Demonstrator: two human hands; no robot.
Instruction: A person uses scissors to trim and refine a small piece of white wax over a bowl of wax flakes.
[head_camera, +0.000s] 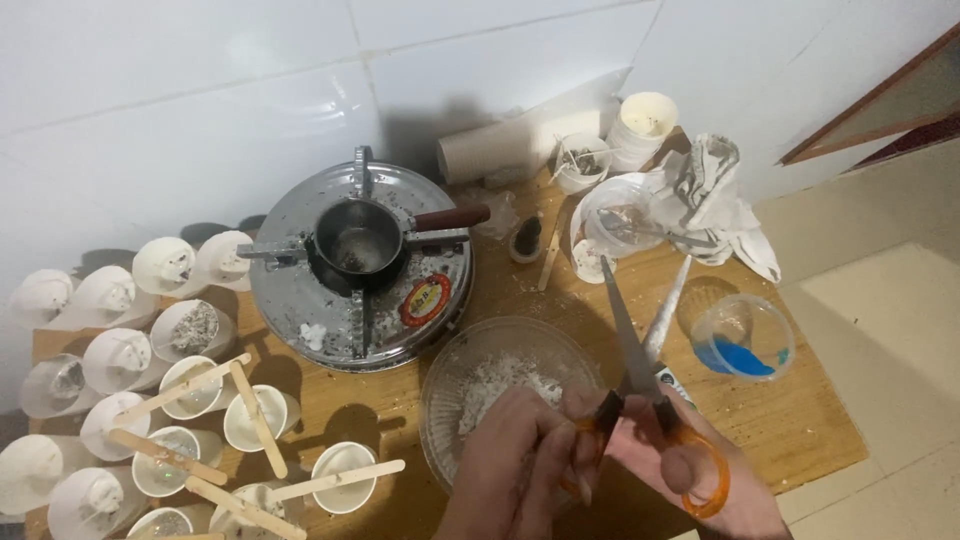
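1. At the bottom centre of the frame, the right hand (690, 470) grips a pair of orange-handled scissors (640, 370), fingers through the loops, with the blades spread open and pointing up toward the middle of the frame.
2. Just left of it, the left hand (510, 465) is closed at the fingertips right beside the scissor handles; it seems to pinch something small, but the view is too blurred to tell what.
3. Under both hands sits a clear glass bowl (450, 385) with white crumbly flakes in it, resting on the wooden table (800, 420).
4. Above the bowl, at centre frame, a small metal pot (358, 243) with a dark handle stands on a round metal stove (300, 300).
5. Along the left side, many white cups (345, 475) stand close together, several with flat wooden sticks (255, 410) laid across their rims.
6. At the right, a clear plastic cup (745, 335) holding something blue lies tipped on the table.
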